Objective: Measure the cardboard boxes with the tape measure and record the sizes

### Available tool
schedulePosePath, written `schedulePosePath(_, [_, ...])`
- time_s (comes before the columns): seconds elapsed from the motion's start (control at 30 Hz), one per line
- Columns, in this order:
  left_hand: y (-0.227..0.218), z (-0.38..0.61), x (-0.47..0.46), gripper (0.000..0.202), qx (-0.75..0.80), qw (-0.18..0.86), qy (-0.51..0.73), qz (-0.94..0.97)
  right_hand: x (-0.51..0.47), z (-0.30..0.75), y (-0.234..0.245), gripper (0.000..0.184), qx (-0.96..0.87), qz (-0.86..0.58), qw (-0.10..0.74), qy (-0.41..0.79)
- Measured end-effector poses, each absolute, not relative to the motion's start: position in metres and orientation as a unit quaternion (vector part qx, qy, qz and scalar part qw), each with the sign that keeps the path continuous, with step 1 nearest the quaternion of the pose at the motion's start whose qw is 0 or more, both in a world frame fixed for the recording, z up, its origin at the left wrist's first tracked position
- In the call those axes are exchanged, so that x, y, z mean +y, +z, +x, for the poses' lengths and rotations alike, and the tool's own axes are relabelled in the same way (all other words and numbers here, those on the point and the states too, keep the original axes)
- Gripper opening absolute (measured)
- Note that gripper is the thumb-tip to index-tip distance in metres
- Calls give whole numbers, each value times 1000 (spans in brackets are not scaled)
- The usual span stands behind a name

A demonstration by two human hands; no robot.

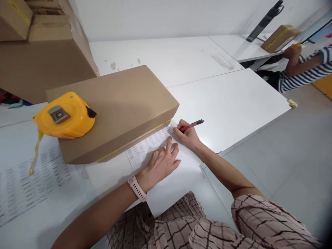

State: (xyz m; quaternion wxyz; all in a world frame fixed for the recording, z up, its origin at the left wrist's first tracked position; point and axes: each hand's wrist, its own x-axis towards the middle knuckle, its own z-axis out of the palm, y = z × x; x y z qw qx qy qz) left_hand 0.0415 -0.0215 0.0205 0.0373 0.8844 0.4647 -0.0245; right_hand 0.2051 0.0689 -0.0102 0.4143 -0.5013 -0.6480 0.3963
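Note:
My right hand (pixel 187 135) grips a red and black pen (pixel 192 125), its tip hidden by the fingers, at the upper right end of a handwritten paper sheet (pixel 145 147). Rows of small writing cover the sheet's upper part. My left hand (pixel 163 159) lies on the same sheet with its fingers spread, a pink watch band on the wrist. Just beyond both hands is a closed cardboard box (pixel 124 100), which overlaps the sheet's far edge. On top of the box rests a yellow tape measure (pixel 75 116), its tape end hanging down past the box's left side.
At the left lies another written sheet (pixel 33 183). Large cardboard boxes (pixel 49 65) stand behind it. Far right, a dark bottle (pixel 264 22) and a small taped box (pixel 278 38) are on the white table (pixel 220 100), near another person in a striped sleeve.

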Motion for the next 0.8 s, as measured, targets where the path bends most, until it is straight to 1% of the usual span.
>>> schedulePosePath(0.2, [19,42,-21,57,465,41,-23,884,70,205,-13,29,-652,-492,423,391])
schedulePosePath(0.57, [20,42,-21,56,469,60,-15,881,68,205,-9,29,-651,-503,410,393])
schedulePosePath(0.8, [18,42,-20,56,467,61,-20,882,69,205,-13,31,-644,-508,433,374])
